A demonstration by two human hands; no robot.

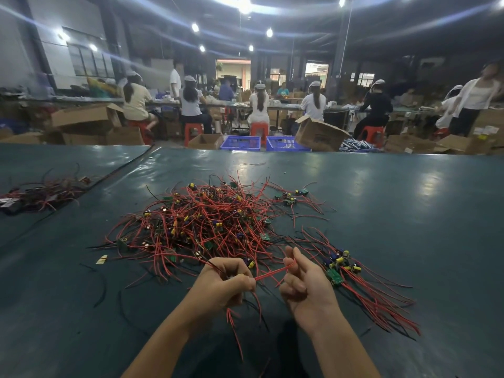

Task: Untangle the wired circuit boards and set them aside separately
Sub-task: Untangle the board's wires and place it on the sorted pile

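I am looking down at a dark green surface (409, 214). At its centre lies the tangle of wired circuit boards (207, 222): small green boards with yellow and blue parts, knotted together by long red and black leads.

At 6 o'clock from the tangle, the left hand (225, 281) is clenched round a few leads that trail down toward me. I cannot see the board they belong to. Just beside it, at 3 o'clock, the right hand (306, 285) pinches one red wire (272, 273) between thumb and forefinger. That wire runs taut between the two hands.

At 4 o'clock from the tangle is a set-aside group (343, 264), its boards together and its leads fanned out. A smaller group (293, 196) sits at 1 o'clock, and a darker heap (46, 190) at 9 o'clock, well apart.

I judge each piece to be very light. The leads look limp, a little springy and smooth-coated, so they may slide through a pinch and snag on their neighbours. The solder joints are probably the weak point. I would hold a lead close to its board, or the board by its edges, and draw it out slowly.
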